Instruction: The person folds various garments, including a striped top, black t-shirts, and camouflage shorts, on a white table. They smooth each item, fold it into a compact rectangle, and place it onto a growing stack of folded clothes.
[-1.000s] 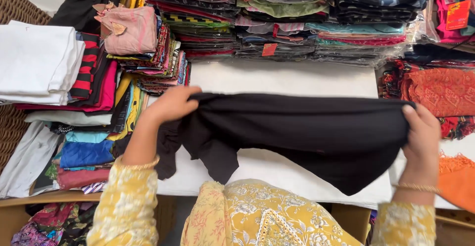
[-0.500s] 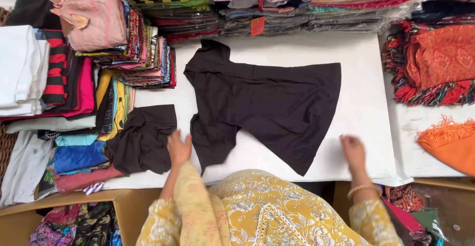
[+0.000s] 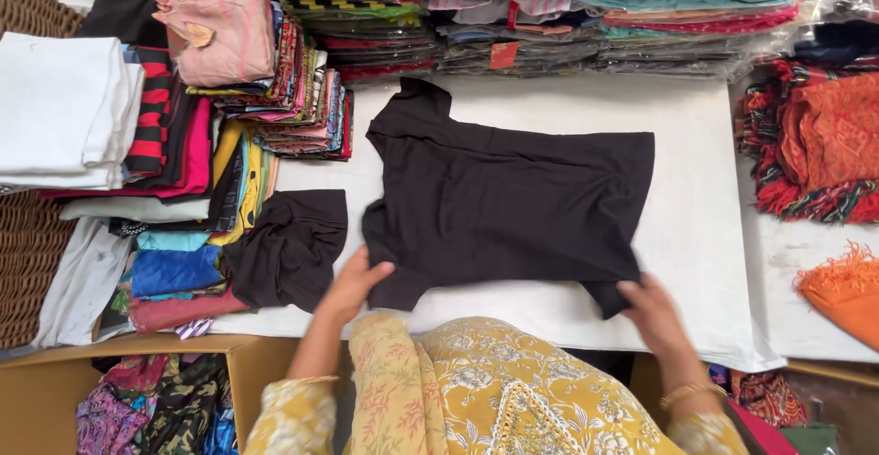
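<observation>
In the head view, a black garment (image 3: 513, 203) of soft, matte cloth is spread flat on the white table (image 3: 705, 235), its short sleeve ends towards the left and its wide hem at the right. The left hand (image 3: 352, 283) is laid palm down, fingers spread, on the garment's near left edge; whether cloth is pinched under it cannot be told. The right hand (image 3: 650, 313) is closed on the near right corner of the hem, where the cloth is bunched into a small fold. A second black piece (image 3: 291, 246) lies crumpled just beside the left hand, half over the table edge.

The table is hemmed in by folded textiles — a white stack (image 3: 64, 112) and a mixed coloured pile (image 3: 229, 144) on the left, a pink folded piece (image 3: 220, 34) on top, and clear-wrapped flat packs (image 3: 595, 29) along the far edge, one marked by a small red tag (image 3: 504, 54). Fringed orange and red cloths (image 3: 824, 153) are heaped at the right. A cardboard box (image 3: 247, 363) of printed fabrics stands below the table on the left.
</observation>
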